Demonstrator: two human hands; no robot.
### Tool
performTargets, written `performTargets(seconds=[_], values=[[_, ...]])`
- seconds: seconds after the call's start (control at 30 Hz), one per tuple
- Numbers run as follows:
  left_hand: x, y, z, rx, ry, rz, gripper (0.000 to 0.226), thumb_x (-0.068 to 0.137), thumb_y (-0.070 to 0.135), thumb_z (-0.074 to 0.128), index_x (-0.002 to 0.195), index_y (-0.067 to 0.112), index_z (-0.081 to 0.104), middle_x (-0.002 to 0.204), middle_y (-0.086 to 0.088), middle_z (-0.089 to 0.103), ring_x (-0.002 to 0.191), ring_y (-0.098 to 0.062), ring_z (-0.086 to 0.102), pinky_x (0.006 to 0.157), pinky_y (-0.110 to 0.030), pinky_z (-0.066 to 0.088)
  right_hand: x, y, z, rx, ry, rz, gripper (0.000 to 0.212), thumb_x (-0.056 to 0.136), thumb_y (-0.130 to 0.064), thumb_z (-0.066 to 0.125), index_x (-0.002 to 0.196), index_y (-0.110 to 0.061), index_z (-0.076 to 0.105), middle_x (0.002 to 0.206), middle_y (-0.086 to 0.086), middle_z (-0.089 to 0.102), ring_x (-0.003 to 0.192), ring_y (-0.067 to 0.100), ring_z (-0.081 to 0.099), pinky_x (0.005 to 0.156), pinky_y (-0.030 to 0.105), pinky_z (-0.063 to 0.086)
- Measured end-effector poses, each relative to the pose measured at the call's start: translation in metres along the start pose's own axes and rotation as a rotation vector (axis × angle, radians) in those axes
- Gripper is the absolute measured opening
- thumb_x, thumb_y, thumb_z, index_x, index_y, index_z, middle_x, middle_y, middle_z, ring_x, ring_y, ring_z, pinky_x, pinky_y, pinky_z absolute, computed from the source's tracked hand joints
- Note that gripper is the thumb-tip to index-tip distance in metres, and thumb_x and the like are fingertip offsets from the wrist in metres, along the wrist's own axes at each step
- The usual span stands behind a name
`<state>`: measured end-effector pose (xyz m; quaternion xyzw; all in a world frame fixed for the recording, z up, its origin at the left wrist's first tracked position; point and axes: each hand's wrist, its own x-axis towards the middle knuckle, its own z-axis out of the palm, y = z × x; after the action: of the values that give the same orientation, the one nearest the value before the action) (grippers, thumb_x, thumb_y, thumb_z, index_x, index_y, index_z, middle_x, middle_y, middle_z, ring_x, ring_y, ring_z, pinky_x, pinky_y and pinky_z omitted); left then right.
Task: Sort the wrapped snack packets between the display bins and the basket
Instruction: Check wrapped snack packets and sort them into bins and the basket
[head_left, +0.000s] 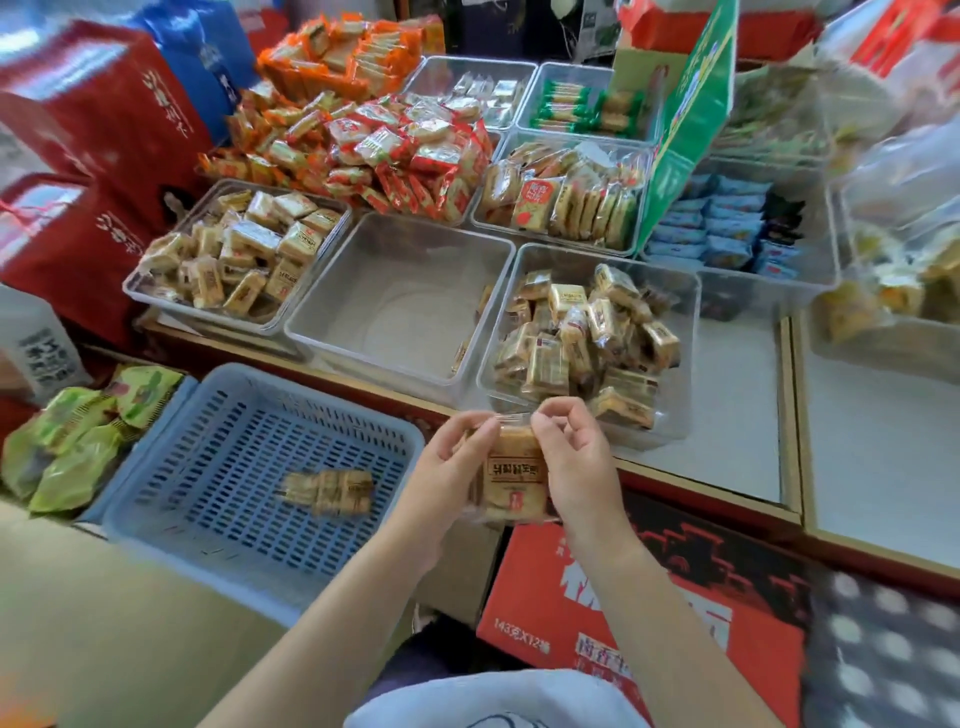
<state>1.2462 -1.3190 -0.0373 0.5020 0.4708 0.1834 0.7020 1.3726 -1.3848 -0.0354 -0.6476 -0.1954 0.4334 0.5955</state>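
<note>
Both hands, left hand (451, 457) and right hand (574, 457), pinch one tan packet (514, 480) for checking; next, probably drop it into the blue basket (156, 462).

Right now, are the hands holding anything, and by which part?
Yes: both hands hold one tan wrapped snack packet. The left hand and right hand pinch its top edge, one at each upper corner.

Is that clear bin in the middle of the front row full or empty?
Nearly empty. The middle clear bin shows its bare floor; only a few packets lie against its right wall, though those may belong to the bin beside it.
</note>
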Motion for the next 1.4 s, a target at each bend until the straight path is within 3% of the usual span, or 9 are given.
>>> performTargets(seconds=[0.2, 0.33, 0.53, 0.77, 0.87, 1.0, 1.13, 1.27, 1.4], values=[[-0.014, 0.005, -0.004, 0.08, -0.126, -0.001, 0.044, 0.084, 0.068, 0.053, 0.115, 0.041, 0.07, 0.108, 0.0, 0.074, 0.104, -0.022, 0.072, 0.089, -0.05, 0.061, -0.023, -0.001, 0.005, -0.187, 0.031, -0.22, 0.015, 0.106, -0.024, 0.05, 0.095, -0.031, 0.056, 0.092, 0.0, 0.062, 0.086, 0.021, 0.063, 0.075, 0.043, 0.059], [-0.02, 0.005, -0.018, 0.044, -0.131, -0.005, 0.029, 0.101, 0.051, 0.05, 0.115, 0.038, 0.072, 0.111, -0.004, 0.074, 0.107, -0.023, 0.071, 0.092, -0.05, 0.06, -0.034, 0.003, 0.026, -0.2, 0.093, -0.247, 0.014, 0.107, -0.027, 0.049, 0.097, -0.034, 0.056, 0.096, -0.001, 0.062, 0.091, 0.022, 0.064, 0.074, 0.04, 0.06], [-0.038, 0.007, -0.105, -0.02, -0.072, 0.039, 0.025, 0.101, 0.031, 0.058, 0.097, 0.029, 0.082, 0.099, -0.008, 0.078, 0.098, -0.026, 0.074, 0.082, -0.039, 0.062, -0.052, 0.019, 0.102, -0.218, 0.044, -0.169, 0.009, 0.108, -0.024, 0.047, 0.101, -0.024, 0.053, 0.097, 0.01, 0.063, 0.086, 0.021, 0.066, 0.067, 0.028, 0.058], [-0.053, -0.009, -0.194, -0.005, 0.015, 0.075, 0.03, 0.103, 0.031, 0.055, 0.101, 0.013, 0.079, 0.093, -0.011, 0.077, 0.078, -0.011, 0.074, 0.062, -0.012, 0.052, -0.064, 0.033, 0.181, -0.444, -0.024, -0.179, 0.013, 0.108, -0.029, 0.045, 0.096, -0.027, 0.052, 0.087, -0.001, 0.064, 0.075, 0.005, 0.067, 0.064, 0.025, 0.058], [-0.053, -0.011, -0.22, -0.019, 0.025, 0.021, 0.033, 0.102, 0.033, 0.058, 0.095, 0.007, 0.077, 0.088, -0.012, 0.077, 0.078, -0.017, 0.074, 0.064, -0.017, 0.055, -0.068, 0.034, 0.204, -0.487, -0.06, -0.193, 0.014, 0.108, -0.026, 0.045, 0.096, -0.023, 0.053, 0.08, -0.005, 0.063, 0.069, 0.004, 0.064, 0.06, 0.02, 0.052], [-0.053, -0.012, -0.248, -0.061, -0.014, -0.03, 0.036, 0.1, 0.035, 0.061, 0.103, 0.002, 0.075, 0.093, -0.014, 0.078, 0.091, -0.029, 0.075, 0.085, -0.037, 0.059, -0.071, 0.033, 0.226, -0.516, -0.095, -0.21, 0.014, 0.107, -0.027, 0.046, 0.095, -0.024, 0.054, 0.079, -0.002, 0.063, 0.073, 0.015, 0.065, 0.064, 0.031, 0.055], [-0.054, -0.01, -0.26, -0.044, -0.068, 0.028, 0.038, 0.1, 0.038, 0.059, 0.104, 0.004, 0.075, 0.102, -0.018, 0.076, 0.099, -0.034, 0.072, 0.083, -0.033, 0.056, -0.073, 0.029, 0.234, -0.483, -0.066, -0.153, 0.016, 0.107, -0.024, 0.049, 0.096, -0.016, 0.058, 0.088, 0.006, 0.065, 0.077, 0.012, 0.064, 0.064, 0.019, 0.053], [-0.054, 0.0, -0.256, 0.053, -0.124, 0.148, 0.028, 0.1, 0.041, 0.056, 0.098, 0.032, 0.082, 0.112, -0.01, 0.071, 0.104, -0.023, 0.07, 0.09, -0.032, 0.053, -0.075, 0.018, 0.22, -0.248, -0.034, -0.016, 0.017, 0.106, -0.02, 0.05, 0.095, -0.011, 0.06, 0.095, 0.015, 0.069, 0.083, 0.02, 0.067, 0.073, 0.032, 0.056], [-0.052, 0.01, -0.254, 0.003, -0.179, 0.211, 0.027, 0.102, 0.019, 0.059, 0.115, 0.035, 0.076, 0.108, 0.007, 0.077, 0.103, -0.012, 0.072, 0.092, -0.033, 0.056, -0.077, 0.004, 0.207, -0.053, 0.016, 0.022, 0.019, 0.107, -0.017, 0.045, 0.092, -0.013, 0.057, 0.086, 0.009, 0.069, 0.081, 0.022, 0.063, 0.078, 0.039, 0.049]])
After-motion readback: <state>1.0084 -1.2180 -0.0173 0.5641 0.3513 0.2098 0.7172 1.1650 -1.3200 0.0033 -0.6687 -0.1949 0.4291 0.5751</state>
